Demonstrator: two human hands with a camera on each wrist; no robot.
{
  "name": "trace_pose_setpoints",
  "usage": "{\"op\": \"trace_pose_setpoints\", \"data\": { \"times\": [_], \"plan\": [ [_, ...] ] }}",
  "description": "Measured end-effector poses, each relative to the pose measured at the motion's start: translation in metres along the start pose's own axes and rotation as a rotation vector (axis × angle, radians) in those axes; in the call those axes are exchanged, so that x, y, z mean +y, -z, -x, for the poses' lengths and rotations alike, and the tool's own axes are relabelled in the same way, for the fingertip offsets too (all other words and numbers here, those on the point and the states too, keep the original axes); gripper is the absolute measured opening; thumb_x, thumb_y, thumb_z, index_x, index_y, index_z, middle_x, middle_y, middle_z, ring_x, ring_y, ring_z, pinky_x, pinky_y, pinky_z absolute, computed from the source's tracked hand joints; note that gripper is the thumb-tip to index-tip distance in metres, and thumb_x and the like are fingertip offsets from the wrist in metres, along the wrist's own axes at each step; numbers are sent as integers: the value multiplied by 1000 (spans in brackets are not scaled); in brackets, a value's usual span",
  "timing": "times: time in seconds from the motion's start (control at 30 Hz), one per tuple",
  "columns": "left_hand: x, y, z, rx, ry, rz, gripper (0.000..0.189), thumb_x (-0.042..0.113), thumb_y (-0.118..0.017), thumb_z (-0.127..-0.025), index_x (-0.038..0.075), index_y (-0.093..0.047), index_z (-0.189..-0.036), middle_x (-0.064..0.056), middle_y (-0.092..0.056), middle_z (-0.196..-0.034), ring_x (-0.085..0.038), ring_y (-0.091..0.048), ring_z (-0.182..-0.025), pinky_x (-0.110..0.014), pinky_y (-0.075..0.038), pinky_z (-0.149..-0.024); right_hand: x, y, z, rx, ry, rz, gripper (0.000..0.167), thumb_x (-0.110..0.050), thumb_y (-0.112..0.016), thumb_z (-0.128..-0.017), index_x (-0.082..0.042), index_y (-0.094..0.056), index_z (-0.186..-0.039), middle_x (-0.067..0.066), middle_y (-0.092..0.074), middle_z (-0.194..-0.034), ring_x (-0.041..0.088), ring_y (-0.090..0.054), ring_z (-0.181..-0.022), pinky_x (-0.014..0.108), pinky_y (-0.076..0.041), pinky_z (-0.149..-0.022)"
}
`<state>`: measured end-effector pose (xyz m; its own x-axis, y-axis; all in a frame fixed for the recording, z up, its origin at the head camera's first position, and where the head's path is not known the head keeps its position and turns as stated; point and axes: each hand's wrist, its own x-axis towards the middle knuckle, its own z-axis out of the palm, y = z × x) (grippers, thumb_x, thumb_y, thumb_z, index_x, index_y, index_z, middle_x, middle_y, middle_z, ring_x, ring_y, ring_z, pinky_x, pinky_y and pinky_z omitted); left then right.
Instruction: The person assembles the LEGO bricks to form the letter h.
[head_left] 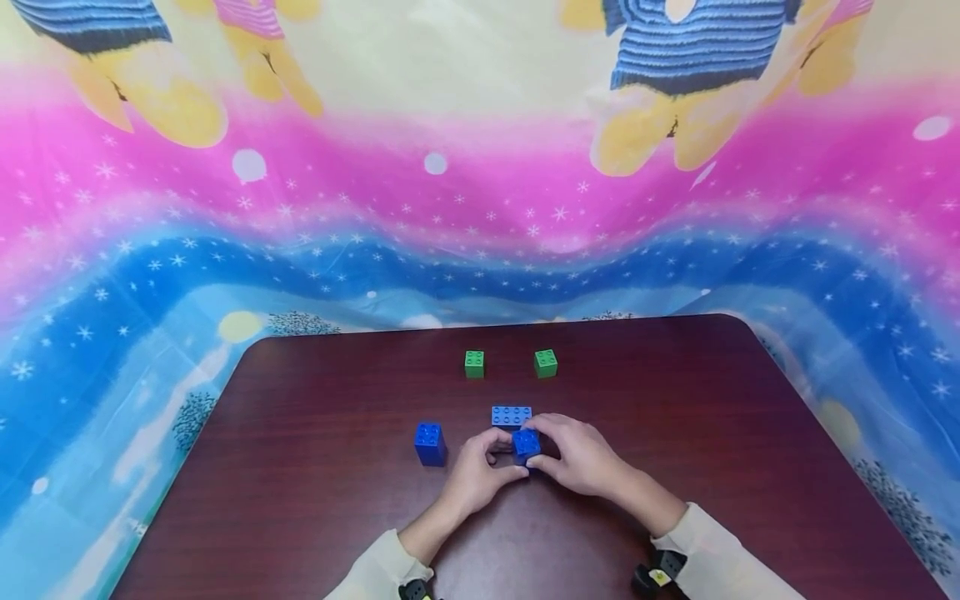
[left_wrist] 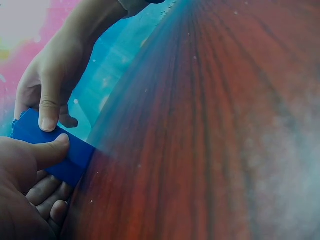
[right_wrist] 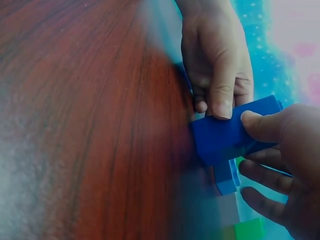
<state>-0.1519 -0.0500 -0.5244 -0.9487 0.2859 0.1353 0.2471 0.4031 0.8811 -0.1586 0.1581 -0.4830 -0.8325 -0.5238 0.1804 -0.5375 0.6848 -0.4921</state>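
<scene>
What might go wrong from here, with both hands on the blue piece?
The right hand is close to the light blue brick and might nudge it. The left hand could topple the upright blue tower if it swings outward. Both hands pinch the blue piece, so uneven pressure may tilt it.

Bare left hand (head_left: 474,475) and right hand (head_left: 585,457) emerge from plain cream sleeves (head_left: 723,560) toward the table's (head_left: 300,483) near side. Small black devices (head_left: 670,564) sit at both cuffs; the right one, rounded at one end, carries a yellow patch with a dark marking.
</scene>
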Motion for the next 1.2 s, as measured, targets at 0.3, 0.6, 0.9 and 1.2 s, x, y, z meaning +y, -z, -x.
{"op": "trace_pose_setpoints", "data": {
  "times": [0.3,0.6,0.9,1.2],
  "plan": [
    [-2,-1,1,-1,4,2,34,17,-89,-80,10,-70,-108,-2,-74,-106,-17,-67,-98,-26,-50,-77,2,-5,1,-20,-52,-183,42,-18,-80,-89,-13,-63,-128,1,-68,-124,19,-66,-113,45,-54,-96],
    [-3,-1,1,-7,-12,6,35,18,-88,-81,10,-69,-109,-3,-74,-107,-17,-67,-99,-27,-50,-78,1,-7,5,-17,-91,-208,45,-17,-78,-91,-9,-61,-132,5,-66,-128,19,-65,-114,40,-55,-95],
    [-3,5,3,-62,-80,-6,38,18,-83,-86,4,-66,-117,-8,-73,-113,-23,-67,-104,-31,-53,-82,0,-10,7,2,-91,-194,46,-19,-76,-93,-7,-59,-135,7,-64,-131,22,-63,-120,43,-53,-98],
    [2,15,12,-129,-93,-27,47,22,-76,-93,4,-59,-133,-13,-68,-127,-28,-66,-113,-36,-55,-90,2,-13,8,16,-82,-207,48,-20,-75,-94,-6,-58,-137,8,-64,-132,23,-62,-122,44,-53,-99]
  ]
}}
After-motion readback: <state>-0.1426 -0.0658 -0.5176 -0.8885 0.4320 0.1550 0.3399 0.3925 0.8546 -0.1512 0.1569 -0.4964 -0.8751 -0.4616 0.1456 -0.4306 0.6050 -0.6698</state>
